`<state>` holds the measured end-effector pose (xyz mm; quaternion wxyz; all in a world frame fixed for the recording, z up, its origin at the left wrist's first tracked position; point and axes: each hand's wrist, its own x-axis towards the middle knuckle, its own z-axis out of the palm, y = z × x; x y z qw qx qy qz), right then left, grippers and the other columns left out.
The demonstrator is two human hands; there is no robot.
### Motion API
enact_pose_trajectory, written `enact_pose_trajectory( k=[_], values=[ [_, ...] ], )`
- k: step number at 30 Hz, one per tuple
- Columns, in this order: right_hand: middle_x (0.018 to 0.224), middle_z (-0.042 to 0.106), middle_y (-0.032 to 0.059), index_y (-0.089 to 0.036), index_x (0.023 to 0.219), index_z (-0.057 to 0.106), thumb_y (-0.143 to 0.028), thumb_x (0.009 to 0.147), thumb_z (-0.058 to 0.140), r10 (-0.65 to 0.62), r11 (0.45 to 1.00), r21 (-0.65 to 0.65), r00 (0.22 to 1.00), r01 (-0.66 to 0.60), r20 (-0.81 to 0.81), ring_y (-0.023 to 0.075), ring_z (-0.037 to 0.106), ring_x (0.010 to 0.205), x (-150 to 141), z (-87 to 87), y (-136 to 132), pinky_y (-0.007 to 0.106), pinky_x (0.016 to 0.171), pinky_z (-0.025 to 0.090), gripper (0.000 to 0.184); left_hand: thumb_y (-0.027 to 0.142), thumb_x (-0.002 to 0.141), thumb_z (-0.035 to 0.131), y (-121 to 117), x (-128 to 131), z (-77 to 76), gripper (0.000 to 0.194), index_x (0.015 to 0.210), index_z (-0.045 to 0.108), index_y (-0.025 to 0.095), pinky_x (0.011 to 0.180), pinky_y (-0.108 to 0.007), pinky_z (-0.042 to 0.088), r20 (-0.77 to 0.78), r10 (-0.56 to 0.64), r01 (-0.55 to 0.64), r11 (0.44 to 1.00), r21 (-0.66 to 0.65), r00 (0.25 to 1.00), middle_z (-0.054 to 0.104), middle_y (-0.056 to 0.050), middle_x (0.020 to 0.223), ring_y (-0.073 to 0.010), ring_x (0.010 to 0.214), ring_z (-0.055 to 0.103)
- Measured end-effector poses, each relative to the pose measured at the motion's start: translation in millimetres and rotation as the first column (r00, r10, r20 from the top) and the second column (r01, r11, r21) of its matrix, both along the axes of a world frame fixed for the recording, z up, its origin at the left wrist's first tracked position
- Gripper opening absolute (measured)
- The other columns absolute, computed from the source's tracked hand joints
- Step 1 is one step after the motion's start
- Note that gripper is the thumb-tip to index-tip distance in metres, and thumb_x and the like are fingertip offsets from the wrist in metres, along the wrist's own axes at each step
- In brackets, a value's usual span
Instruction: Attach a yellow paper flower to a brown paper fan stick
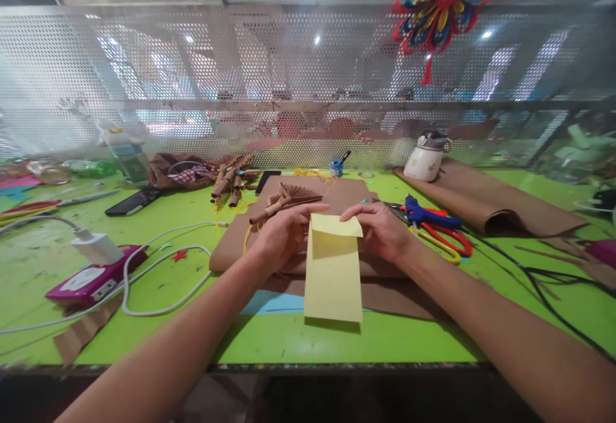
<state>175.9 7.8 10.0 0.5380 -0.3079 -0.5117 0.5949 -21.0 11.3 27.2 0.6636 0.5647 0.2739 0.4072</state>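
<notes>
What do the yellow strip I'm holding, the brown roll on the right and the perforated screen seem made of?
Yellow strip: most likely paper, matte, since it looks thin and folds over at the top.
Brown roll: probably kraft paper, dull, judging by its thin, curled edge.
Perforated screen: perhaps metal, grey with a faint sheen, punched with small holes.

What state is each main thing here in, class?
Yellow paper: top folded over, not flat
Right hand: pinching the yellow paper's top
Left hand: index finger extended
Black phone: lying flat, screen dark
White charger: upright on the purple power strip, cable attached
Flask: standing, lid on
Brown sheet: near end curled
Brown paper fan: pleated, spread
White cable: loosely looped
</notes>
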Motion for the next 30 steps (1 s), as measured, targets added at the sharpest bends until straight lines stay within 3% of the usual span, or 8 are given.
enact_pose_trajectory(
  k=[3, 7, 14, 17, 20, 23, 27, 30],
  values=[
    [0.062, 0.066, 0.0, -0.017, 0.066, 0.071, -0.011, 0.06, 0.062, 0.013, 1.0, 0.008, 0.999, -0.014, 0.033, 0.0108, 0.055, 0.057, 0, -0.3, 0, 0.024, 0.056, 0.039, 0.012, 0.03, 0.077, 0.044, 4, 1, -1.4, 0.032, 0.098, 0.062, 0.014, 0.065, -0.031, 0.047, 0.049, 0.045, -0.041, 0.996, -0.081, 0.998, 0.064, -0.007, 0.077, -0.0176, 0.071, 0.06],
    [0.064, 0.065, -0.0004, -0.017, 0.067, 0.071, -0.011, 0.062, 0.061, 0.031, 0.999, 0.034, 0.996, -0.034, 0.078, 0.01, 0.053, 0.057, 0, -0.1, 0, 0.024, 0.056, 0.038, 0.012, 0.023, 0.077, 0.051, 8, 5, -7.4, 0.01, 0.074, 0.055, 0.015, 0.052, -0.019, 0.042, 0.082, 0.281, -0.279, 0.96, -0.037, 0.956, 0.053, 0.001, 0.061, -0.0078, 0.054, 0.051],
    [0.067, 0.063, -0.0005, -0.016, 0.068, 0.07, -0.01, 0.064, 0.06, 0.089, 0.988, 0.117, 0.988, -0.103, 0.124, 0.0094, 0.053, 0.062, 4, 3.3, -3, 0.022, 0.058, 0.038, 0.013, 0.024, 0.068, 0.066, 9, 8, -15.2, 0.017, 0.072, 0.054, 0.014, 0.049, -0.019, 0.042, -0.019, 0.392, -0.39, 0.918, 0.068, 0.92, 0.054, 0.003, 0.06, -0.0067, 0.05, 0.05],
    [0.068, 0.063, 0.0001, -0.017, 0.069, 0.071, -0.01, 0.065, 0.058, 0.076, 0.978, 0.176, 0.98, -0.109, 0.182, 0.0105, 0.053, 0.065, 6, 4.7, -3, 0.023, 0.062, 0.039, 0.015, 0.025, 0.064, 0.071, 5, 7, -10.7, 0.023, 0.075, 0.054, 0.015, 0.057, -0.021, 0.045, 0.042, 0.33, -0.332, 0.94, 0.076, 0.943, 0.06, 0.001, 0.066, -0.0095, 0.058, 0.056],
    [0.07, 0.063, 0.0007, -0.018, 0.07, 0.072, -0.01, 0.067, 0.057, -0.002, 0.96, 0.267, 0.955, -0.081, 0.298, 0.0114, 0.052, 0.067, 6, 5.9, -3, 0.024, 0.063, 0.039, 0.017, 0.04, 0.072, 0.063, 1, 4, -4.7, 0.028, 0.083, 0.058, 0.015, 0.064, -0.026, 0.047, 0.081, 0.146, -0.145, 0.989, -0.012, 0.986, 0.064, -0.005, 0.076, -0.0146, 0.069, 0.061],
    [0.07, 0.064, 0.001, -0.018, 0.072, 0.072, -0.012, 0.068, 0.056, -0.063, 0.938, 0.338, 0.916, -0.082, 0.396, 0.0121, 0.052, 0.067, 6, 5.1, -2, 0.024, 0.063, 0.039, 0.017, 0.052, 0.077, 0.052, -1, 3, -4.7, 0.042, 0.085, 0.062, 0.012, 0.062, -0.026, 0.046, -0.028, -0.007, 0.005, 0.998, -0.06, 1.0, 0.065, -0.008, 0.077, -0.0158, 0.069, 0.061],
    [0.069, 0.064, 0.0008, -0.018, 0.074, 0.072, -0.012, 0.069, 0.055, -0.14, 0.91, 0.407, 0.87, -0.076, 0.473, 0.0123, 0.054, 0.066, 5, 1.6, 1, 0.024, 0.061, 0.04, 0.019, 0.041, 0.069, 0.067, -2, 5, -10.3, 0.034, 0.09, 0.064, 0.014, 0.056, -0.023, 0.042, -0.29, 0.055, -0.028, 0.995, 0.096, 0.956, 0.066, -0.007, 0.08, -0.0147, 0.067, 0.059],
    [0.067, 0.064, 0.0008, -0.018, 0.075, 0.072, -0.011, 0.069, 0.054, -0.197, 0.884, 0.46, 0.829, -0.08, 0.523, 0.0122, 0.054, 0.065, 5, 0.3, 3, 0.023, 0.06, 0.04, 0.021, 0.04, 0.069, 0.066, -3, 8, -10.6, 0.032, 0.089, 0.064, 0.014, 0.052, -0.022, 0.04, -0.352, 0.103, -0.05, 0.987, 0.155, 0.93, 0.065, -0.005, 0.077, -0.0136, 0.062, 0.057]
  ],
)
